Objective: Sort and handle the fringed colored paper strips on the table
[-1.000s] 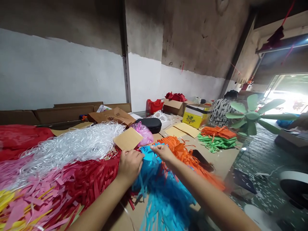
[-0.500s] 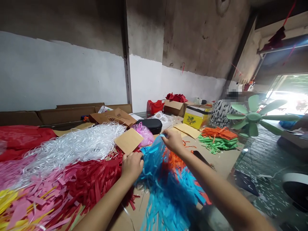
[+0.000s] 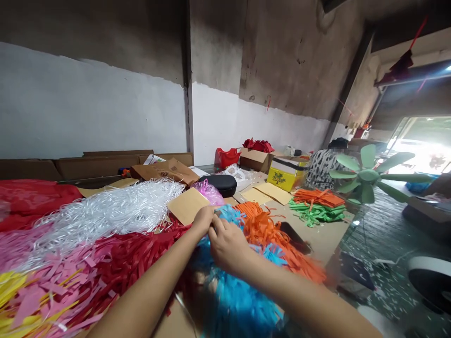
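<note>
At centre frame, the left hand and right hand have come together since 0.5 s ago, both pinching the blue fringed paper; the spread bundle looks gathered beside orange strips.

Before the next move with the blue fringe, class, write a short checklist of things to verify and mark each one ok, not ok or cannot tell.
1. Both hands on the work: left hand and right hand meet at the top of the blue paper fringe. Ok.
2. Fingers closed on the fringe: blurred, and the right hand hides the grip. Cannot tell.
3. Blue kept apart from its neighbours: it lies against the orange fringe and the red fringe. Not ok.
4. Card square within reach beside the left hand. Ok.
5. Fan stopped: the blades show sharp. Ok.
</note>
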Demonstrator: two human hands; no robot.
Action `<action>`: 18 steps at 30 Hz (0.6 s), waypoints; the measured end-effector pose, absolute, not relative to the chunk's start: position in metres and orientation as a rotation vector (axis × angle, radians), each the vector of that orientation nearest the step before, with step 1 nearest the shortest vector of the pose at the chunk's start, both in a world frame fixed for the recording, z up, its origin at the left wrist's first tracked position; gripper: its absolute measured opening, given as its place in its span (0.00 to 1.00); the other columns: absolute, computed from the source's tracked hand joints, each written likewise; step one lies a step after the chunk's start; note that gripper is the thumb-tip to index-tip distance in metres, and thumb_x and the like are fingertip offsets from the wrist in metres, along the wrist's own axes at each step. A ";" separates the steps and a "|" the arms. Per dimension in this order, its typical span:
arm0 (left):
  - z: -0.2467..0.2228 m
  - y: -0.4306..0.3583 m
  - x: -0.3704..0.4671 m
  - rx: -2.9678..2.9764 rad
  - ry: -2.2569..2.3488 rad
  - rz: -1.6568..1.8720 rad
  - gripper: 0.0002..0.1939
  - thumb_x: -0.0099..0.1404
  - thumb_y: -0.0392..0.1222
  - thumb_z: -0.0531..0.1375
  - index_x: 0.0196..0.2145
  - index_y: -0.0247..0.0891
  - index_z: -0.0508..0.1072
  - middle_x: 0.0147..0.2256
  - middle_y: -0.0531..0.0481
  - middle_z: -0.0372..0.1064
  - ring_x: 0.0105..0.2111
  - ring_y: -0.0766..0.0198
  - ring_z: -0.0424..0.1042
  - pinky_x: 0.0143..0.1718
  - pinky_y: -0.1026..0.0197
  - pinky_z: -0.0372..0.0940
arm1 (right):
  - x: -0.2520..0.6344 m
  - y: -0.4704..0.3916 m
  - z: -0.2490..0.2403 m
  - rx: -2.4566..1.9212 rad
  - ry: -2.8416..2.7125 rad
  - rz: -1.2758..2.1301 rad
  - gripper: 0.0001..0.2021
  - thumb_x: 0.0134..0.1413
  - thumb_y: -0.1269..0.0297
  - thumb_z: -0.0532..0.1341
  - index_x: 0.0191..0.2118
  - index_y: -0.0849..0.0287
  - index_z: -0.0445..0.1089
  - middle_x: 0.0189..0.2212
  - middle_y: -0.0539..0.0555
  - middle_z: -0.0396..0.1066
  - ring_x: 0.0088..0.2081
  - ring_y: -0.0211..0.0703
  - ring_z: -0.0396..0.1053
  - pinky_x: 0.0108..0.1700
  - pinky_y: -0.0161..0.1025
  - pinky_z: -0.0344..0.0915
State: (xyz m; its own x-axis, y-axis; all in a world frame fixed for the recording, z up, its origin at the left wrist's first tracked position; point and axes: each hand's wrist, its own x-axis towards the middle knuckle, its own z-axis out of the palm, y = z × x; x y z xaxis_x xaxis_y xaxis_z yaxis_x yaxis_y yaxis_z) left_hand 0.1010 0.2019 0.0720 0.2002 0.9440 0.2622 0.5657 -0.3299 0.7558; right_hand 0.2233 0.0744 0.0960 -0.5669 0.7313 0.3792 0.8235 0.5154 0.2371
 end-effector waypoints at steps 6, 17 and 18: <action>0.060 0.191 0.080 1.838 1.504 0.907 0.16 0.70 0.52 0.61 0.37 0.34 0.75 0.34 0.53 0.75 0.31 0.65 0.75 0.33 0.59 0.72 | 0.209 0.089 0.058 -1.460 -2.656 -0.485 0.12 0.65 0.61 0.59 0.46 0.64 0.73 0.41 0.63 0.75 0.43 0.54 0.72 0.46 0.49 0.65; 0.155 0.094 -0.089 2.003 2.198 1.091 0.27 0.57 0.46 0.55 0.51 0.35 0.77 0.47 0.43 0.79 0.50 0.44 0.74 0.58 0.38 0.62 | 0.260 0.083 0.050 -1.843 -2.541 -0.236 0.17 0.64 0.61 0.64 0.54 0.66 0.72 0.49 0.68 0.75 0.46 0.58 0.75 0.51 0.54 0.65; 0.160 0.075 -0.103 2.110 2.233 1.096 0.32 0.52 0.46 0.53 0.53 0.34 0.77 0.53 0.42 0.77 0.56 0.43 0.70 0.66 0.37 0.52 | 0.256 0.066 0.045 -1.757 -2.492 -0.185 0.18 0.66 0.62 0.60 0.57 0.64 0.71 0.53 0.68 0.73 0.50 0.59 0.73 0.53 0.55 0.64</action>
State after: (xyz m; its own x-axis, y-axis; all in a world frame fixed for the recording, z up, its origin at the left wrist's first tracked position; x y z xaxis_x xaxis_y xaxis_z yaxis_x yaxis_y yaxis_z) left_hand -0.1034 0.0748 0.1599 -0.1588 0.8419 0.5158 0.9229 -0.0590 0.3805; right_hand 0.2564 0.0655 0.0451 -0.3359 0.9313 0.1406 0.9419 0.3324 0.0487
